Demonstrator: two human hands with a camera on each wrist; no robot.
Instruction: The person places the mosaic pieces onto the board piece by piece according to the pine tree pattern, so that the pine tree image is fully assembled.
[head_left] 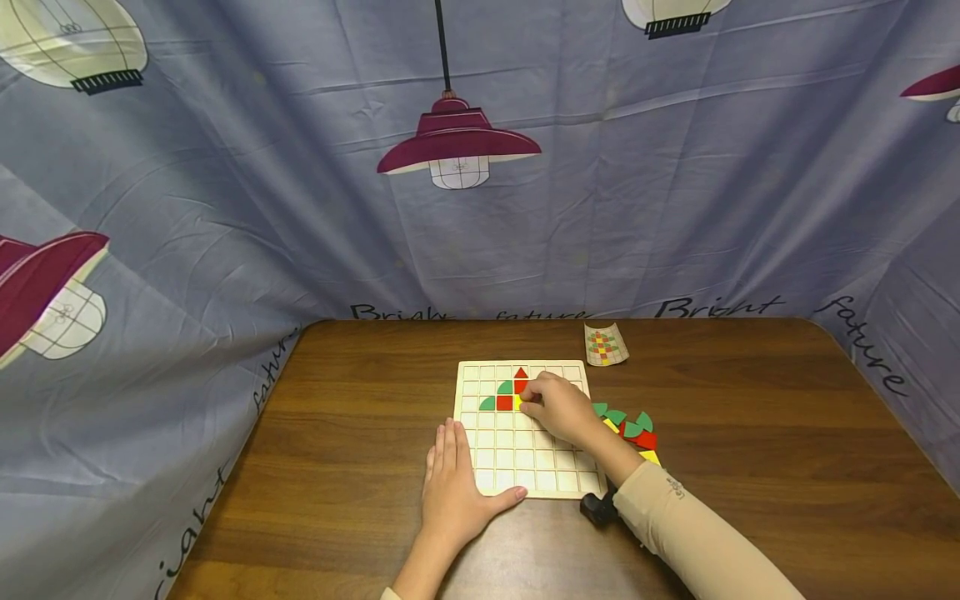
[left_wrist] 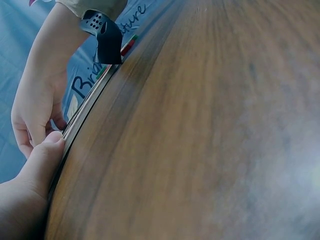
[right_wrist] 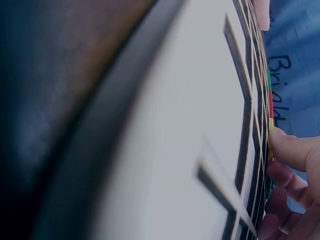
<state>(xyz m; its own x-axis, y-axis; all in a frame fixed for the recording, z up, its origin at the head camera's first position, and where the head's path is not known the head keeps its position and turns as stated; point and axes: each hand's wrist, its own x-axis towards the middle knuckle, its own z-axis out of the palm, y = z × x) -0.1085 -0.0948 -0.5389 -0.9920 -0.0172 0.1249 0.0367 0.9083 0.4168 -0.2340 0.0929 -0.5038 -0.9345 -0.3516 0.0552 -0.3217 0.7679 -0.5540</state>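
Observation:
A pale square board (head_left: 495, 458) with a grid of cells lies on the table. My left hand (head_left: 453, 496) rests against its lower left corner, fingers straight along the left edge and thumb at the near edge. Over the upper part of the board, my right hand (head_left: 562, 407) has thumb and curled fingers at a yellow square tile (head_left: 517, 403), which they partly cover. Around it sit a red triangle (head_left: 521, 373), red squares (head_left: 504, 403) and green quarter-circle tiles (head_left: 487, 404). In the right wrist view the thumb touches the yellow tile (right_wrist: 271, 125).
Right of the board is a loose pile of green, red and yellow tiles (head_left: 637, 429), partly behind the right forearm. A small curled pattern card (head_left: 605, 345) lies behind the board's right corner. A black strap device (head_left: 597, 509) is on the right wrist. Printed curtains surround the wooden table (head_left: 360, 467).

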